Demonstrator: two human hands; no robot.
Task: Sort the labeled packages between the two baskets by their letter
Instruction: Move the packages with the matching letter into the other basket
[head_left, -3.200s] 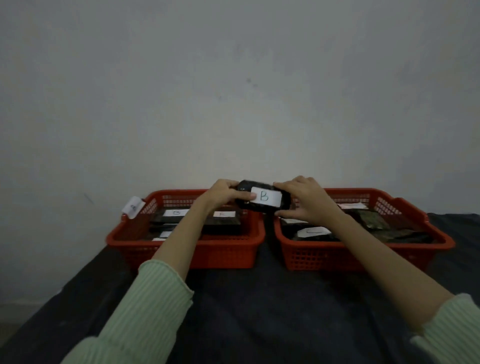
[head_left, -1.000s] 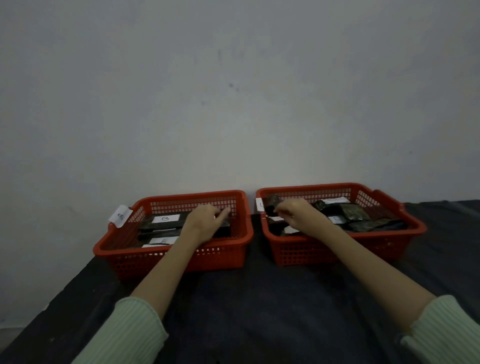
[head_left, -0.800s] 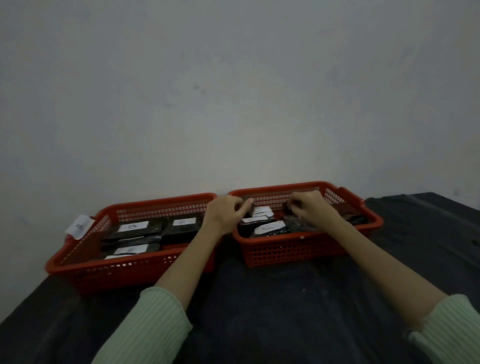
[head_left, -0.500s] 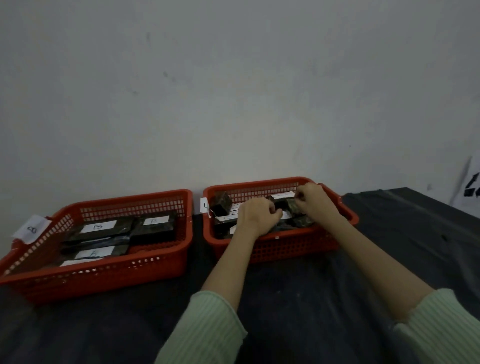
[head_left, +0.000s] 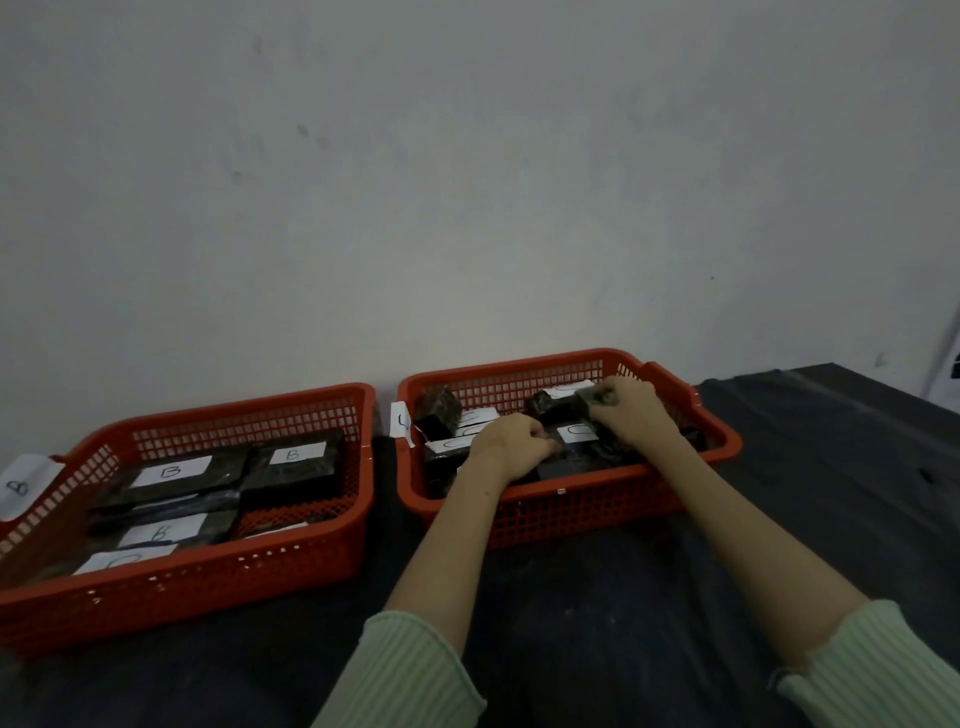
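Note:
Two red baskets stand side by side on a dark cloth. The left basket carries a paper tag marked B and holds dark packages labelled B. The right basket carries a tag marked C and holds dark packages with C labels. Both hands are inside the right basket. My left hand is curled on the left edge of a C-labelled package. My right hand pinches a dark package at the far side.
A plain wall rises right behind the baskets. A package stands on end in the right basket's far left corner. At the left basket's front lies a label whose letter looks like C. Dark cloth stretches right of the baskets.
The B-labelled package held in both hands now lies in the left basket. Both hands have moved across into the right basket, and the view has swung right.

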